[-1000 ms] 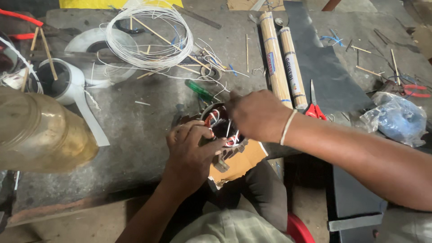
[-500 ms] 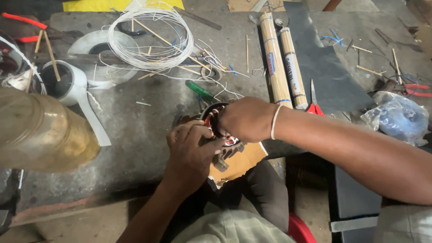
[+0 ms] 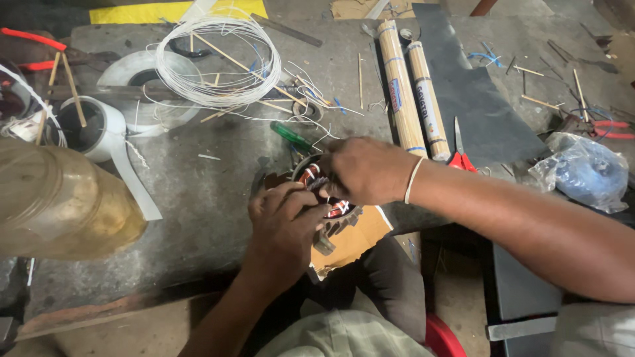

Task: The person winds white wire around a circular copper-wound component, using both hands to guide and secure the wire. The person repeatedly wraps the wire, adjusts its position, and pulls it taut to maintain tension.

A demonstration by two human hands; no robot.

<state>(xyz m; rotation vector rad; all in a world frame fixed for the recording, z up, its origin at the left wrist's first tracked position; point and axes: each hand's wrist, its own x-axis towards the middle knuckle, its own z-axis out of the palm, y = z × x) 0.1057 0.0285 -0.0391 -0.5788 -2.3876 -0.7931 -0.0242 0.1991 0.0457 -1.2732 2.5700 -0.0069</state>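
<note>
Between my two hands, at the bench edge, sits the motor stator — my left hand clamped on its near side, my right hand pinching the copper windings — which could snap if I tug too hard.

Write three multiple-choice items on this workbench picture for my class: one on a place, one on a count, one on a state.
1. Where does the wire coil lie?
A. far side of the bench
B. on the lap
C. inside the plastic bag

2. How many paper-wrapped stick bundles lie by the scissors?
A. one
B. two
C. four

3. What are the two hands doing?
A. resting apart
B. both on the motor stator
C. holding the scissors

Answers: 1 A, the coil sits near the bench's far edge. 2 B, two bundles lie side by side. 3 B, left hand and right hand meet on the stator.
</note>
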